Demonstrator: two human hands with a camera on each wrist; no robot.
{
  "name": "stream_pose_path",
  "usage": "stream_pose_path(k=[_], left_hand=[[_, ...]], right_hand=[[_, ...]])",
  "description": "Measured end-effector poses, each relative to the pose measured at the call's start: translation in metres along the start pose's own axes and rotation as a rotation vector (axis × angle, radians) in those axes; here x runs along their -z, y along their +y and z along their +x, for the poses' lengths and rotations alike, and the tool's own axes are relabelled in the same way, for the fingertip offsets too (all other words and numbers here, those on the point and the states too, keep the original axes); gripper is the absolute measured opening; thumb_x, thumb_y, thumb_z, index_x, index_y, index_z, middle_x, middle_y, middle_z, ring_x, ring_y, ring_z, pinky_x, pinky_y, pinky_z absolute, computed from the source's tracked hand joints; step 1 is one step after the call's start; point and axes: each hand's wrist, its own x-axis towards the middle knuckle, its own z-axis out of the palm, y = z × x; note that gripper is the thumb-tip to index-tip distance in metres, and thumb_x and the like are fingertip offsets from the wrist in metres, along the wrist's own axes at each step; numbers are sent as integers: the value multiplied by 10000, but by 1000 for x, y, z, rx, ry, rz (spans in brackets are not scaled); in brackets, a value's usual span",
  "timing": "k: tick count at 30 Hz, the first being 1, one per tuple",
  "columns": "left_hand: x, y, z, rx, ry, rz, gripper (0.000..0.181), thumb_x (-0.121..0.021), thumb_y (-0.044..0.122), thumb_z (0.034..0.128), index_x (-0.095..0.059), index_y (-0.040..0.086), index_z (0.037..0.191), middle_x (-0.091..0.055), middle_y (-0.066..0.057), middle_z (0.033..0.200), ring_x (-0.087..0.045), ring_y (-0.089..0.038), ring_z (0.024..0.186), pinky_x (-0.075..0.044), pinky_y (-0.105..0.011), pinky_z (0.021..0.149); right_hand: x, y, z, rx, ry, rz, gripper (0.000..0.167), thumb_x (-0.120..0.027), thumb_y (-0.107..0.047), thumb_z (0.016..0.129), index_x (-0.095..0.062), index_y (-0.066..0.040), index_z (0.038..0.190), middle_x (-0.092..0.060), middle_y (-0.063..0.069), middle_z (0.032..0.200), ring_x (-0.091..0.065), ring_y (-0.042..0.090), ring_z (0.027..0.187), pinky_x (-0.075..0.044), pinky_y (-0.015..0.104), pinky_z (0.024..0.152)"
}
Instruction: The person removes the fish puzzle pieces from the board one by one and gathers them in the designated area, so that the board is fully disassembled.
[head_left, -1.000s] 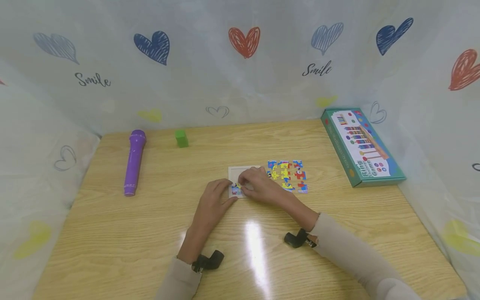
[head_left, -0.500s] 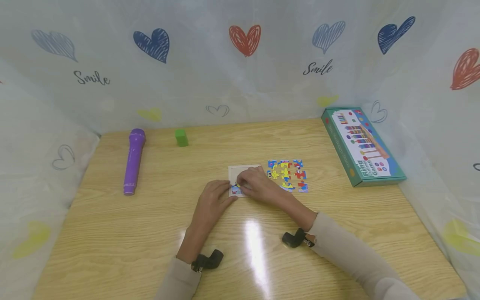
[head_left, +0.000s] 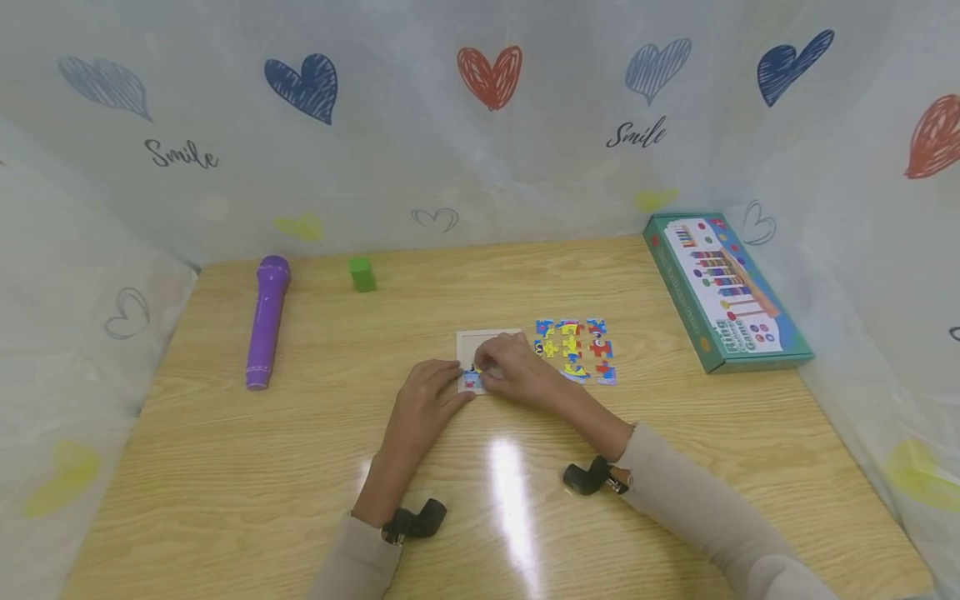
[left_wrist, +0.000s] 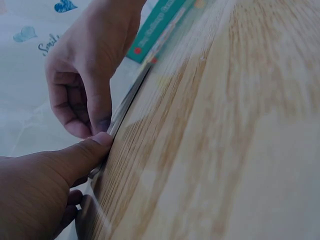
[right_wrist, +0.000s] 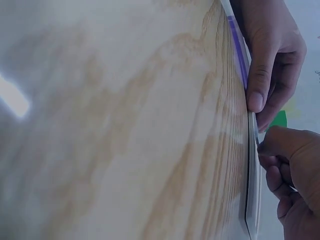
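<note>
A small square puzzle tray [head_left: 468, 336] with a pale rim lies flat on the table. In its near left corner sits a blue picture piece [head_left: 472, 381]. My left hand [head_left: 424, 404] grips the tray's left side, thumb at the near corner and fingers along the edge. Over the tray, my right hand [head_left: 519, 371] has curled fingers and pinches a puzzle piece, mostly hidden by the fingertips; a bit of yellow shows beside them. Both wrist views show the hands [left_wrist: 85, 75] [right_wrist: 277, 65] meeting at the tray edge. Right of the tray lie several loose jigsaw pieces [head_left: 570, 346] in rows.
A purple toy microphone [head_left: 267, 325] lies at the left of the wooden table [head_left: 300, 467]. Near the back edge stands a green block [head_left: 362, 275]. A green game box [head_left: 726, 292] lies at the back right. A printed curtain [head_left: 420, 167] hangs behind.
The hands stay almost where they were at the tray. My right fingers shift only very slightly over the near left corner. The loose pieces keep their places.
</note>
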Motion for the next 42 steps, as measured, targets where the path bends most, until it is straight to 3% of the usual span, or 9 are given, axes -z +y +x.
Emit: stream_pose_path(k=[18, 28, 42], left_hand=[[-1, 1, 2, -7, 5, 19, 369, -822, 230, 843, -727, 17, 1130, -688, -59, 1201, -562, -234, 1203, -435, -365, 1047], [1, 2, 2, 38, -20, 41, 378, -820, 261, 841, -732, 36, 1131, -680, -57, 1231, -552, -239, 1229, -425, -368, 1063], [2, 3, 3, 46, -23, 33, 382, -820, 260, 843, -732, 24, 1130, -682, -64, 1226, -553, -245, 1226, -426, -378, 1061]], right_hand=[[11, -2, -9, -56, 11, -11, 135, -711, -54, 853, -678, -82, 981, -671, -27, 937, -546, 152, 906, -338, 352, 850], [19, 1, -16, -70, 32, 0, 129, -695, -25, 854, -669, -72, 970, -655, -14, 933, -538, 166, 913, -363, 362, 891], [25, 6, -24, -108, 48, -7, 120, -704, -31, 854, -670, -77, 959, -654, -22, 922, -550, 151, 907, -373, 424, 929]])
